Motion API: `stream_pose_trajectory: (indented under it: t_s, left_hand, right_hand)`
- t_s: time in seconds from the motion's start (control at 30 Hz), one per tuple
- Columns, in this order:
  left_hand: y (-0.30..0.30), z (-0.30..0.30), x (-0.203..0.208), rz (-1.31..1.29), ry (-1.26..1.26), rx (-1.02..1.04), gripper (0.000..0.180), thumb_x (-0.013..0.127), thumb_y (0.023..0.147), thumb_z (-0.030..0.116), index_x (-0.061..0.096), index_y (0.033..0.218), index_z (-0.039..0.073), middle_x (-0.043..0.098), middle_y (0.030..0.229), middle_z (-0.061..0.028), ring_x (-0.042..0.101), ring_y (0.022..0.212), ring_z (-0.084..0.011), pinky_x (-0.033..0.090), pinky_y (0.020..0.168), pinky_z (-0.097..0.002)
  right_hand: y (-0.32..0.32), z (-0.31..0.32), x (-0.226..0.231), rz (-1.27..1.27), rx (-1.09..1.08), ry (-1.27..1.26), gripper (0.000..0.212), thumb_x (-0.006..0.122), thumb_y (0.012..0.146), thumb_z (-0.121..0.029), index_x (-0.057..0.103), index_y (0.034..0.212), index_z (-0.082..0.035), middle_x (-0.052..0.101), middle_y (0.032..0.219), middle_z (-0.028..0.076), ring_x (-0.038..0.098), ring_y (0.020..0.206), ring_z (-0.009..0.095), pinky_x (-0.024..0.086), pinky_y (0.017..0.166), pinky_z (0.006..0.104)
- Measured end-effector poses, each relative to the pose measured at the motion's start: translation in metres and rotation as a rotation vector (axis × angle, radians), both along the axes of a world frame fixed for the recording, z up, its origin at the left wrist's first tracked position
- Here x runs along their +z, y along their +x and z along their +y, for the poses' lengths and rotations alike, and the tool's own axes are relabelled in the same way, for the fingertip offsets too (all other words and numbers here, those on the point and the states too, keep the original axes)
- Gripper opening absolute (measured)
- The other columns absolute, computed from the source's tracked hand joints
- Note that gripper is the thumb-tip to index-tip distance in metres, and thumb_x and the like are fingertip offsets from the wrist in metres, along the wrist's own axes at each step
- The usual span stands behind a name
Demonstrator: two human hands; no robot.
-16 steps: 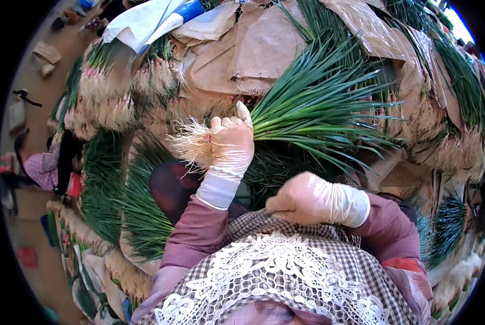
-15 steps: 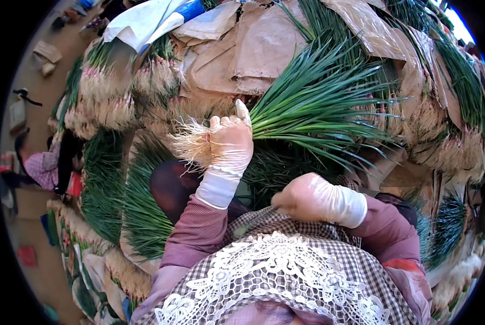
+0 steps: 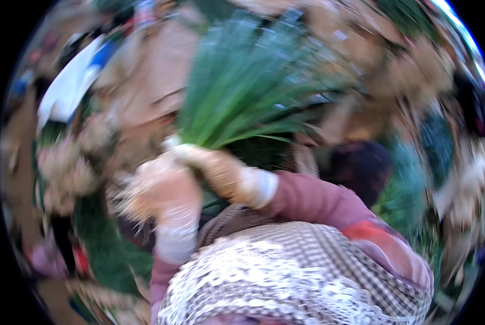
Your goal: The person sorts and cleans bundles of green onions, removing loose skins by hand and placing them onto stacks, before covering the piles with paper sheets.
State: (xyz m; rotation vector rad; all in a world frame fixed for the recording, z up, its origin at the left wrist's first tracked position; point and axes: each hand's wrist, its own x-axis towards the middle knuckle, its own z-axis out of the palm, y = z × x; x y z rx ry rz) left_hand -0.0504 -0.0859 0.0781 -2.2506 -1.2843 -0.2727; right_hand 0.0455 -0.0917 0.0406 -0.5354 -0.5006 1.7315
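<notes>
My left hand (image 3: 166, 187), in a pale glove with a white cuff, is closed round a bunch of spring onions (image 3: 220, 116). The green leaves fan up and to the right, and the pale stringy roots (image 3: 126, 200) stick out at the left of the fist. My right hand (image 3: 215, 168), gloved too, reaches across to the base of the leaves, against the left hand's thumb side. Motion smears its fingers, and whether they hold anything does not show.
Brown sheets (image 3: 161, 70) lie over the heap at the back. Rooted onion bunches (image 3: 69, 168) are piled at the left, with green leaves (image 3: 109, 238) below them. A white and blue sheet (image 3: 72, 81) is at the far left. Someone in pink (image 3: 47, 254) is at the left edge.
The whole view has swung and blurred. My left hand and the bunch have come lower and left, the leaves now pointing more upward. My right hand has moved from my lap to the bunch.
</notes>
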Motion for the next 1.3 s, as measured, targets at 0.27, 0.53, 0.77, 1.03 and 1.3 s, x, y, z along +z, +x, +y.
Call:
stream_pose_trajectory:
  t_s: [0.27,0.53,0.77,1.03,1.3]
  left_hand:
    - [0.079,-0.019,0.027,-0.418,-0.278,-0.682,0.03,0.057,0.065,0.011,0.051,0.091,-0.002,0.053,0.08,-0.0152,0.051,0.075,-0.0314,0.039,0.065,-0.0398]
    - [0.14,-0.049,0.021,-0.383,-0.489,-1.234,0.066,0.062,0.07,0.016,0.029,0.122,-0.007,0.038,0.121,-0.0227,0.044,0.103,-0.0347,0.032,0.091,-0.0403]
    - [0.154,-0.024,0.003,-0.389,-0.535,-1.227,0.057,0.058,0.072,0.01,0.033,0.12,-0.006,0.04,0.121,-0.0198,0.047,0.098,-0.0305,0.034,0.089,-0.0377]
    - [0.161,-0.009,-0.004,-0.335,-0.58,-1.153,0.052,0.057,0.072,0.005,0.036,0.119,-0.004,0.042,0.119,-0.0181,0.046,0.101,-0.0292,0.036,0.086,-0.0355]
    - [0.157,-0.006,-0.017,-0.237,-0.598,-1.121,0.047,0.056,0.07,0.002,0.043,0.115,-0.001,0.046,0.114,-0.0152,0.041,0.106,-0.0312,0.031,0.091,-0.0377]
  right_hand:
    - [0.059,-0.04,0.046,-0.184,-0.965,0.261,0.018,0.057,0.072,-0.01,0.05,0.087,-0.002,0.053,0.079,0.003,0.046,0.074,0.012,0.04,0.066,0.028]
    - [0.203,-0.211,0.043,-0.525,-1.475,-0.064,0.024,0.051,0.077,-0.02,0.053,0.086,0.002,0.053,0.073,0.005,0.051,0.065,0.014,0.046,0.06,0.0267]
    - [0.236,-0.382,-0.041,-0.807,-1.773,-1.021,0.017,0.054,0.071,-0.014,0.052,0.074,0.002,0.053,0.063,0.009,0.053,0.05,0.015,0.048,0.045,0.0243]
    - [0.217,-0.383,-0.186,-0.94,-0.658,-1.592,0.111,0.062,0.064,-0.055,-0.004,0.128,0.005,0.033,0.124,0.027,0.037,0.114,0.033,0.031,0.094,0.0324]
    - [0.218,-0.41,-0.175,-1.323,-0.634,-1.702,0.094,0.05,0.071,-0.057,0.002,0.132,-0.004,0.021,0.131,0.024,0.032,0.117,0.035,0.029,0.097,0.0385]
